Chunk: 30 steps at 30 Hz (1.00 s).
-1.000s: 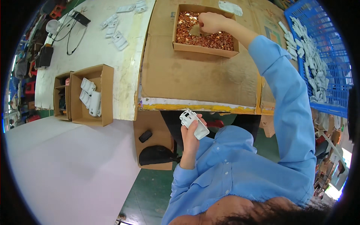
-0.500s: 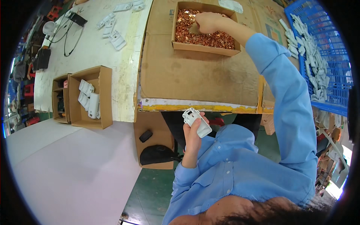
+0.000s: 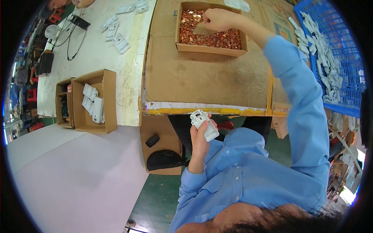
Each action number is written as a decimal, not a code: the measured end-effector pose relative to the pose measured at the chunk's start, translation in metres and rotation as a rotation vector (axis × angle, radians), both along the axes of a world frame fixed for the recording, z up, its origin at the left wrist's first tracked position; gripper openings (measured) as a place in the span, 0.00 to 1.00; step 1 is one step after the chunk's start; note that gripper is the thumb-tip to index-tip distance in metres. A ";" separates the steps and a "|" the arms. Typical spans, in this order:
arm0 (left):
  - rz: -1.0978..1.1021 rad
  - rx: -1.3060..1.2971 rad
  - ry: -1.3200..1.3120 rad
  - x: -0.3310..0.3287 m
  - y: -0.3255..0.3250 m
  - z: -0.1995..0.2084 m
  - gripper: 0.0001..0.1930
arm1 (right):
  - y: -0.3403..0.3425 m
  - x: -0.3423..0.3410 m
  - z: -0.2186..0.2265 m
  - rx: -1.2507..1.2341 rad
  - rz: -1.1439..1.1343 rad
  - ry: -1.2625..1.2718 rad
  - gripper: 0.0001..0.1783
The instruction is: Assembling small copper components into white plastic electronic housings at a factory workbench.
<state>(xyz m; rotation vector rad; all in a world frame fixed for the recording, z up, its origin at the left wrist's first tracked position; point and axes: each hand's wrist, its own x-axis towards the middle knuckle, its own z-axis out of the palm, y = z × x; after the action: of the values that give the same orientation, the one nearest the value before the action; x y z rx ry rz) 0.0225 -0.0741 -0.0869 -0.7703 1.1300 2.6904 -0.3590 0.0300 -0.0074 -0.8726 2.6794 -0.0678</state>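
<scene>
My left hand (image 3: 199, 140) grips a white plastic casing (image 3: 210, 130) in front of the table's near edge, the thumb lying across it. The casing is tilted, its end with the openings pointing up and away. Stretched far over the table, my right hand (image 3: 218, 20) is above a shallow cardboard box (image 3: 211, 49) of small copper-coloured metal pieces (image 3: 217, 41). Its fingers are curled together; whatever is between them is hidden. Beside those fingers a tan patch (image 3: 201, 29) shows among the pieces; I cannot tell whether it is the box bottom.
To the right stands a blue plastic basket (image 3: 344, 42) with many white parts. A cardboard box (image 3: 108, 97) at the left holds several white casings (image 3: 98, 109). More casings (image 3: 121, 43) and a black cable (image 3: 70, 48) lie on the white tabletop (image 3: 130, 73).
My right hand has shifted slightly up and left over the copper-coloured pieces. My left hand still holds the casing in nearly the same place, and the view has moved a little.
</scene>
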 end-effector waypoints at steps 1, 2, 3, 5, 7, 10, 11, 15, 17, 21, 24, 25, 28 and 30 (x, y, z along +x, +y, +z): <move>-0.016 0.010 -0.012 -0.001 0.000 0.002 0.19 | 0.003 0.011 0.013 -0.083 0.028 -0.022 0.10; -0.016 0.008 -0.009 -0.002 0.001 0.003 0.19 | 0.007 0.025 0.023 -0.167 0.055 -0.043 0.09; -0.040 0.005 0.004 -0.002 0.003 0.005 0.19 | 0.015 0.041 0.029 -0.257 0.069 -0.044 0.09; -0.052 -0.008 0.016 -0.001 0.006 0.008 0.19 | 0.025 0.078 0.040 -0.391 0.164 -0.037 0.08; -0.107 -0.062 0.058 -0.001 0.012 0.014 0.16 | 0.041 0.125 0.058 -0.399 0.237 0.006 0.06; -0.254 -0.162 0.144 -0.008 0.024 0.022 0.13 | 0.071 0.189 0.061 -0.406 0.303 0.043 0.05; -0.290 -0.202 0.169 -0.011 0.029 0.027 0.13 | 0.079 0.209 0.063 -0.404 0.300 0.017 0.05; -0.392 -0.245 0.225 -0.017 0.050 0.035 0.14 | 0.106 0.257 0.058 -0.482 0.254 -0.025 0.06; -0.417 -0.323 0.317 -0.016 0.061 0.037 0.14 | 0.117 0.277 0.053 -0.528 0.196 -0.010 0.07; -0.456 -0.451 0.320 -0.009 0.076 0.058 0.12 | 0.133 0.302 0.048 -0.597 0.129 0.101 0.06; -0.492 -0.533 0.324 0.000 0.084 0.059 0.12 | 0.142 0.317 0.037 -0.560 0.123 0.172 0.06; -0.503 -0.536 0.326 0.002 0.087 0.059 0.12 | 0.144 0.321 0.035 -0.552 0.140 0.209 0.06; -0.534 -0.567 0.356 0.009 0.092 0.058 0.12 | 0.149 0.334 0.029 -0.551 0.140 0.261 0.07; -0.528 -0.621 0.386 0.013 0.095 0.060 0.12 | 0.151 0.340 0.028 -0.557 0.130 0.274 0.08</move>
<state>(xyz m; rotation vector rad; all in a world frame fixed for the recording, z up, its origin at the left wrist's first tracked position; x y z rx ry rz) 0.0352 0.0209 -0.0272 0.0386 1.9674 2.0856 -0.0189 0.1814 0.0206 -1.2952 2.8904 -0.7432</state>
